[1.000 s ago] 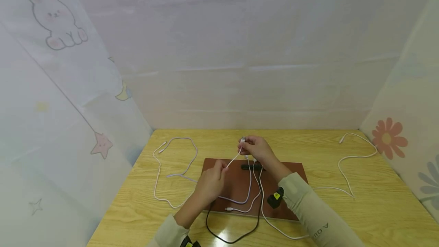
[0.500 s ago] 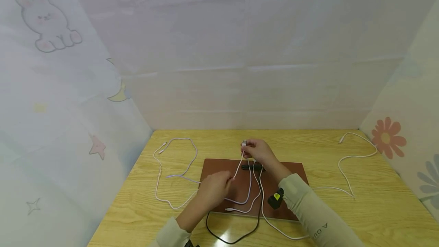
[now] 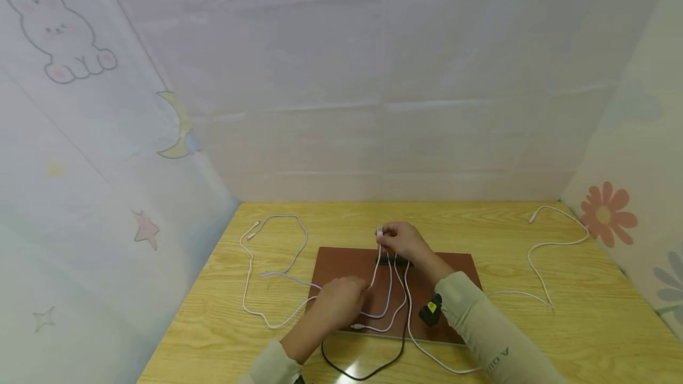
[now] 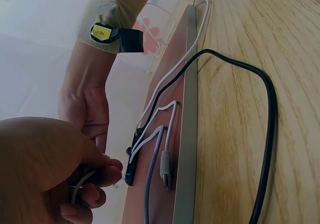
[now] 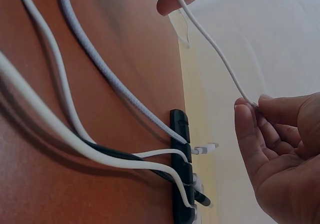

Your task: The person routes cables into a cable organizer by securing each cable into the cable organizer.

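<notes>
My right hand [image 3: 402, 240] pinches a white USB cable [image 5: 220, 53] close to its plug [image 3: 380, 232], which points up above the far edge of a brown board [image 3: 336, 262]. Lower and to the left, my left hand [image 3: 341, 301] has curled fingers around the same cable, seen in the left wrist view. A black cable holder [image 5: 181, 164] lies on the board just below the right hand. Through its slots run a lavender braided cable [image 5: 107, 76], white cables [image 5: 55, 48] and a black cable [image 4: 267, 134]. One slot at the holder's end shows no cable.
A white micro-USB-like connector [image 4: 166, 169] lies near the board's front edge. Loose white [image 3: 248, 280] and lavender [image 3: 305, 236] cable lengths spread over the wooden table [image 3: 213, 325] at left. Another white cable [image 3: 539, 271] winds across the right side. A printed cloth wall [image 3: 320, 135] stands behind.
The right hand has lowered the plug slightly toward the cable holder. The left hand has moved right and down, so the cable between the hands hangs more steeply.
</notes>
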### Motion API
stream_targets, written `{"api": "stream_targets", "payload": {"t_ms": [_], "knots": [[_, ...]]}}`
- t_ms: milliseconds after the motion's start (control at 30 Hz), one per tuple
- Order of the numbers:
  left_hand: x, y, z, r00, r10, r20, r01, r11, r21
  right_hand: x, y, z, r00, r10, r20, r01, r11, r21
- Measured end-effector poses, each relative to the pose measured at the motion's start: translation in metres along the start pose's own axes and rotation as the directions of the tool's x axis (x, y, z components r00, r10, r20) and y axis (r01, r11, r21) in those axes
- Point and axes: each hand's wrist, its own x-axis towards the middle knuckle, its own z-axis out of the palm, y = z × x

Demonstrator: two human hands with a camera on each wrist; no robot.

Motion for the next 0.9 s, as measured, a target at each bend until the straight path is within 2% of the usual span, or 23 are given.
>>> {"api": "stream_targets", "payload": {"t_ms": [200,467,633,900], "knots": [[0.001,0.003,0.003,1.0,-0.012,0.02,0.012,1.0,-0.006,0.003,0.004,0.002,1.0,-0.028,-0.001,0.028,0.997,-0.075],[0.002,0.006,0.008,0.999,-0.027,0.031,0.027,0.999,0.019,0.007,0.009,0.006,0.999,-0.027,-0.016,0.025,0.988,-0.149],[0.005,0.008,0.013,0.999,-0.031,0.044,0.029,0.999,0.042,0.012,0.014,0.009,0.998,-0.054,-0.029,0.046,0.972,-0.232],[0.009,0.011,0.017,0.997,-0.017,0.078,0.01,0.996,0.09,0.015,0.02,0.013,0.996,-0.086,-0.035,0.072,0.951,-0.302]]}}
